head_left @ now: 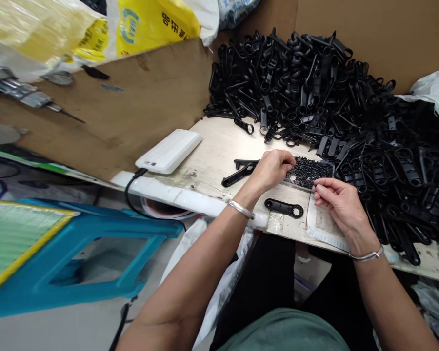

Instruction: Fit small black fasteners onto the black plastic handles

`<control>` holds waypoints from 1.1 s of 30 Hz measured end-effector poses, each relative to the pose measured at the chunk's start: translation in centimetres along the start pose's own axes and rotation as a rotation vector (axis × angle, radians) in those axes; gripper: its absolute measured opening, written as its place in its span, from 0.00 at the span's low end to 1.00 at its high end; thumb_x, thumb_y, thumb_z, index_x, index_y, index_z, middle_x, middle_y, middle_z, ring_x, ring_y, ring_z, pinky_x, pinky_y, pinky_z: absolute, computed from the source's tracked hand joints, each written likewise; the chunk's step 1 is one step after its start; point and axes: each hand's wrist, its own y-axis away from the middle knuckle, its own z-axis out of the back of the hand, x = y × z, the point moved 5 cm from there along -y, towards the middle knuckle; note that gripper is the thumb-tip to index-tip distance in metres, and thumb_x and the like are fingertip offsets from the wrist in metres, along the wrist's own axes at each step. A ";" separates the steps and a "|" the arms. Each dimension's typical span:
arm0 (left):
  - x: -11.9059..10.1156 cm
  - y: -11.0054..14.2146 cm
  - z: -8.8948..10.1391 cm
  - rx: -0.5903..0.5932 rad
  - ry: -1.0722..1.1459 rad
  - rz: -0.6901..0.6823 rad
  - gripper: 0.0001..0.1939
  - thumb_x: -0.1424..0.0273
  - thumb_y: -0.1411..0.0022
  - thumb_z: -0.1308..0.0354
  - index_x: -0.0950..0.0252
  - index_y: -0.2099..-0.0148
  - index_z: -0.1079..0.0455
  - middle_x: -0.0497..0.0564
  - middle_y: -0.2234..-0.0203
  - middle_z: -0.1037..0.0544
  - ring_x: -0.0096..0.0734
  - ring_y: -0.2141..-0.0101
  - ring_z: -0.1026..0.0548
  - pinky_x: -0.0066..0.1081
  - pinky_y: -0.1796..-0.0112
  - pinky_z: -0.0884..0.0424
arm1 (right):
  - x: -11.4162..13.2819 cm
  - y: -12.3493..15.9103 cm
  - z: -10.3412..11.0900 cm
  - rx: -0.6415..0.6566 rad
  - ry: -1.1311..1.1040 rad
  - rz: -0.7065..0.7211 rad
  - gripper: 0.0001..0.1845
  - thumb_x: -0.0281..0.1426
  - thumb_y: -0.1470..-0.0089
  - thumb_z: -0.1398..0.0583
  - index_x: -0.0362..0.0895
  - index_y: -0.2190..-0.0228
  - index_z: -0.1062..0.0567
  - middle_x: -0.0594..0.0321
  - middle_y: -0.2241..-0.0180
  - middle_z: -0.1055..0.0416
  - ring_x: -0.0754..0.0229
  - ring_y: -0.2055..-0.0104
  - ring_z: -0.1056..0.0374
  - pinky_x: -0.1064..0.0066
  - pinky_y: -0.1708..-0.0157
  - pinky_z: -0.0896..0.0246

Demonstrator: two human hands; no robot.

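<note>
My left hand (271, 169) is at the left end of a shallow clear tray (332, 165) filled with small black pieces (309, 170). Its fingertips are pinched together; whatever they may hold is too small to make out. At the tray's front right corner, my right hand (338, 204) has its thumb and forefinger closed in a pinch, and I cannot tell what is between them. In front of the tray lies a flat black plastic arm (284, 208) with a ring-shaped end. Two more black arms (239, 174) rest to the left of my left hand.
A large heap of black plastic parts (296, 83) covers the back and right of the bench. To the left lies a white power bank (170, 151) with a black cable (129, 187). Cardboard (142, 97) walls the bench; a blue stool (106, 253) stands lower left.
</note>
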 end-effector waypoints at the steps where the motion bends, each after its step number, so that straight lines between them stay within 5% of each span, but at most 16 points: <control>1: 0.0 0.0 0.0 -0.001 -0.019 -0.008 0.11 0.79 0.45 0.45 0.65 0.65 0.22 0.51 0.67 0.19 0.34 0.64 0.24 0.33 0.59 0.31 | 0.0 0.0 0.0 -0.009 -0.008 0.004 0.17 0.34 0.66 0.28 0.41 0.70 0.21 0.65 0.77 0.26 0.67 0.76 0.31 0.75 0.75 0.31; 7: 0.3 0.0 -0.2 0.043 0.099 0.088 0.09 0.78 0.46 0.44 0.65 0.68 0.23 0.48 0.81 0.23 0.30 0.76 0.26 0.30 0.69 0.30 | 0.2 0.2 -0.1 -0.003 -0.023 -0.013 0.18 0.36 0.65 0.28 0.40 0.70 0.21 0.67 0.79 0.27 0.69 0.79 0.33 0.76 0.77 0.31; 11: 0.3 0.3 0.2 -0.068 0.195 0.073 0.06 0.79 0.49 0.41 0.66 0.72 0.24 0.48 0.77 0.22 0.30 0.72 0.26 0.29 0.66 0.31 | 0.3 -0.1 -0.7 -0.016 -0.064 -0.024 0.19 0.36 0.66 0.28 0.40 0.71 0.23 0.66 0.78 0.26 0.70 0.81 0.34 0.78 0.80 0.33; 19: 0.2 1.6 -1.3 -0.133 0.850 0.189 0.04 0.77 0.53 0.38 0.69 0.71 0.24 0.47 0.79 0.24 0.23 0.79 0.30 0.26 0.73 0.31 | 0.0 -2.5 -3.3 -0.107 -0.125 0.033 0.13 0.31 0.63 0.30 0.41 0.73 0.25 0.64 0.76 0.25 0.67 0.77 0.30 0.77 0.78 0.30; 33: 0.9 1.6 -2.0 -0.232 0.794 0.194 0.03 0.77 0.53 0.39 0.68 0.73 0.25 0.47 0.77 0.23 0.25 0.74 0.29 0.26 0.68 0.32 | -0.2 -3.5 -3.3 -0.138 0.206 0.221 0.11 0.34 0.59 0.34 0.42 0.71 0.24 0.66 0.76 0.27 0.65 0.77 0.31 0.72 0.76 0.30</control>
